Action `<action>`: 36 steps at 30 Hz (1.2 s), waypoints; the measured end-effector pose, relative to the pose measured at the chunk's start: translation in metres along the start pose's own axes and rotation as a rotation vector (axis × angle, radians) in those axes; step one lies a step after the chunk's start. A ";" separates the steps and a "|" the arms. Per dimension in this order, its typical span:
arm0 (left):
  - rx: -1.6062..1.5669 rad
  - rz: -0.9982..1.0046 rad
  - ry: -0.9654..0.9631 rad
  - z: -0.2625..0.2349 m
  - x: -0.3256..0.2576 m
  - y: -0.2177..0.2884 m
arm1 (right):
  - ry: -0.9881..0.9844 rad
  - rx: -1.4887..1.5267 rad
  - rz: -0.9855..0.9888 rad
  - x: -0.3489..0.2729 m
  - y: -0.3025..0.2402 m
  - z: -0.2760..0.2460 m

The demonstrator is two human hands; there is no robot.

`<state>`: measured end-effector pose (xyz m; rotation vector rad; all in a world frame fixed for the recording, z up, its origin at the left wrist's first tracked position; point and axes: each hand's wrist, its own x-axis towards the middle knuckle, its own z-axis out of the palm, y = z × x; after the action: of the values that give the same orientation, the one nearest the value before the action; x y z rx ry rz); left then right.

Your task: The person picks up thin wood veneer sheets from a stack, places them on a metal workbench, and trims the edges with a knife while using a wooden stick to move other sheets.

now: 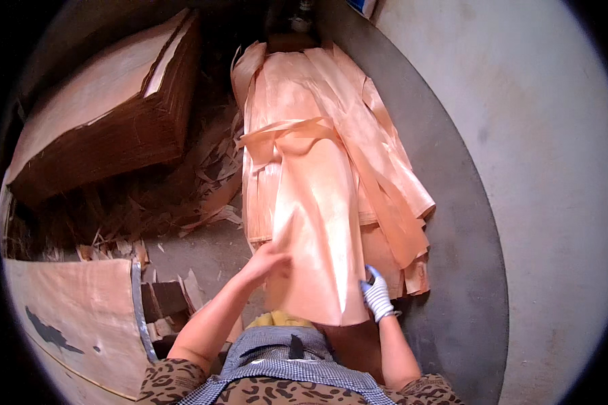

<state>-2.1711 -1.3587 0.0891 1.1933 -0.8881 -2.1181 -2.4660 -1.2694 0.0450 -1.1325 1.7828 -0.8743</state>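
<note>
A: Where is the wood sheet [311, 270], and how will it handle?
B: It lies lengthwise on the pile [287, 88], its near end reaching past the pile's near edge; it looks thin and light, bending easily, likely to split along the grain; the smooth face may slide.
A: And the hands?
B: The bare left hand [269, 262] is at its left edge, blurred; the gloved right hand [377, 295] is at the right edge, fingers bent; whether either pinches, I cannot tell.
A: Best hold?
B: Both long edges, by the near corners; tugging one alone could tear it.
A: Room?
B: More beyond the pile's right edge, over the grey surface [466, 283]; scraps [216, 202] and a thick stack [115, 148] crowd the left.
</note>
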 end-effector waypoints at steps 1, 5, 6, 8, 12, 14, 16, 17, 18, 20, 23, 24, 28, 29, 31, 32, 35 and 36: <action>0.090 0.026 0.063 -0.004 -0.009 -0.019 | 0.011 -0.230 -0.089 -0.018 -0.002 -0.005; 0.154 0.097 0.274 -0.014 -0.051 -0.076 | -0.089 -0.792 -0.046 -0.069 -0.057 0.003; 0.115 0.139 0.293 -0.014 -0.063 -0.082 | -0.080 -0.827 -0.068 -0.078 -0.066 0.005; 0.020 0.235 0.373 -0.016 -0.091 -0.098 | -0.095 -0.902 -0.147 -0.097 -0.085 0.016; 0.483 0.272 0.131 0.043 -0.111 -0.083 | -0.375 -0.793 -0.349 -0.116 -0.100 0.012; 0.724 0.646 0.137 0.075 -0.085 -0.106 | -0.547 -0.032 -0.391 -0.122 -0.089 0.013; 0.747 0.720 0.232 0.097 -0.114 -0.104 | -0.664 -0.071 -0.375 -0.122 -0.075 0.013; 0.720 0.768 0.220 0.103 -0.125 -0.109 | -0.730 -0.120 -0.475 -0.118 -0.066 0.013; 0.702 0.780 0.266 0.107 -0.142 -0.117 | -0.790 -0.156 -0.568 -0.119 -0.060 0.018; 0.812 0.597 0.367 0.113 -0.183 -0.130 | -0.862 -0.404 -0.686 -0.134 -0.062 0.024; 0.975 0.516 0.416 0.136 -0.228 -0.156 | -0.943 -0.705 -0.814 -0.157 -0.081 0.023; 0.840 0.526 0.406 0.144 -0.246 -0.158 | -0.958 -0.600 -0.921 -0.156 -0.071 0.028; 0.294 0.636 0.504 0.146 -0.327 -0.193 | -0.998 -0.238 -1.034 -0.194 -0.070 0.043; 0.094 0.675 0.569 0.144 -0.347 -0.215 | -0.953 -0.044 -0.929 -0.208 -0.072 0.042; -0.039 0.735 0.804 0.145 -0.395 -0.255 | -1.137 0.375 -0.664 -0.156 -0.070 0.049; 0.019 0.725 0.972 0.151 -0.422 -0.278 | -1.168 0.434 -0.629 -0.162 -0.076 0.051; -0.032 0.563 1.252 0.187 -0.489 -0.356 | -0.972 0.234 -0.996 -0.247 -0.117 0.058; -0.046 0.519 1.302 0.199 -0.506 -0.387 | -0.865 0.112 -1.267 -0.255 -0.121 0.063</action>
<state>-2.1674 -0.6934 0.1335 1.6796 -0.4119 -0.6429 -2.3037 -1.0828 0.1938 -2.1397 0.1816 -0.8799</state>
